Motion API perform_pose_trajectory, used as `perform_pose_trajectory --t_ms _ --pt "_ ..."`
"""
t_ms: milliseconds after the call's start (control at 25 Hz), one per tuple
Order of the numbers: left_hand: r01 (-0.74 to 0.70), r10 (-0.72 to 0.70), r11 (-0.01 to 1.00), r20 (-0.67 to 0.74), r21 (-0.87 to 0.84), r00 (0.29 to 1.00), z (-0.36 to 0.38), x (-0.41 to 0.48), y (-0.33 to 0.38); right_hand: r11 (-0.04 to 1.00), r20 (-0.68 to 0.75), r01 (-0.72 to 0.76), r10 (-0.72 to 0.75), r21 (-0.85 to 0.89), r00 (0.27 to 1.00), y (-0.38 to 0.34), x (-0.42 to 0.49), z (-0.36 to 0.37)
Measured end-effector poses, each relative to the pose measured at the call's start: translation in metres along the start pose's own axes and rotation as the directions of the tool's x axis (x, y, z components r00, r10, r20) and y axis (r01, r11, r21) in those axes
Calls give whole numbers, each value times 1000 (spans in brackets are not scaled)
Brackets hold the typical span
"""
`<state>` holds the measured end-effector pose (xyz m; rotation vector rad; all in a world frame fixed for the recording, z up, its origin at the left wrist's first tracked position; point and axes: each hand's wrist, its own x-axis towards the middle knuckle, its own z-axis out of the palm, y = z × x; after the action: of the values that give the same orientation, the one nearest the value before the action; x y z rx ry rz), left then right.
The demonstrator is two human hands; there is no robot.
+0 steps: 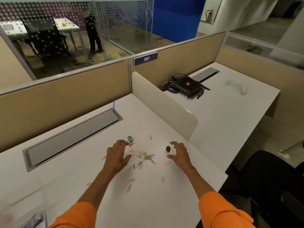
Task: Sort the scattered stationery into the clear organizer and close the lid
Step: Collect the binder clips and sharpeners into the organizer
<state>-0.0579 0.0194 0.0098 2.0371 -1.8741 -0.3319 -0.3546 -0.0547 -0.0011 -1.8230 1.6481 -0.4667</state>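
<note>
Several coloured paper clips (145, 157) lie scattered on the white desk (156, 195), most in a loose heap between my hands. A green pencil sharpener (130, 138) sits just beyond my left fingertips. A small black binder clip (168, 148) rests beside my right fingers. My left hand (117, 156) hovers over the desk with fingers spread, holding nothing. My right hand (180, 154) is likewise open, curled near the black clip without touching it. The clear organizer (24, 195) lies blurred at the lower left edge of the desk.
A grey cable tray lid (72, 139) runs along the back of the desk. A white divider panel (162, 106) separates the neighbouring desk, which holds a black router (186, 85). A black chair (271, 178) stands at the right. A person stands behind the glass partition (93, 35).
</note>
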Motion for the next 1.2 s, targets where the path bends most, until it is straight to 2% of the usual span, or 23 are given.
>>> perform_pose_trajectory --t_ms 160,400,560,760,1000,1200 --pt "30 -30 999 19 -20 999 13 21 0 1000 55 9 -8 -21 998 13 13 0" --pt "134 -131 990 46 -54 990 28 49 0 989 157 105 -87 -108 984 28 34 1" --pt "175 -173 984 61 -34 983 35 68 -10 985 213 137 -112 -104 971 31 47 2" --pt "63 -71 995 115 76 991 37 90 -29 982 206 164 -142 -95 968 34 54 4" --pt "-74 32 973 188 218 982 32 113 -31 994 172 101 -105 33 980 30 53 1" --pt "-140 100 968 193 206 976 28 123 -32 989 138 51 -70 137 988 29 47 2"
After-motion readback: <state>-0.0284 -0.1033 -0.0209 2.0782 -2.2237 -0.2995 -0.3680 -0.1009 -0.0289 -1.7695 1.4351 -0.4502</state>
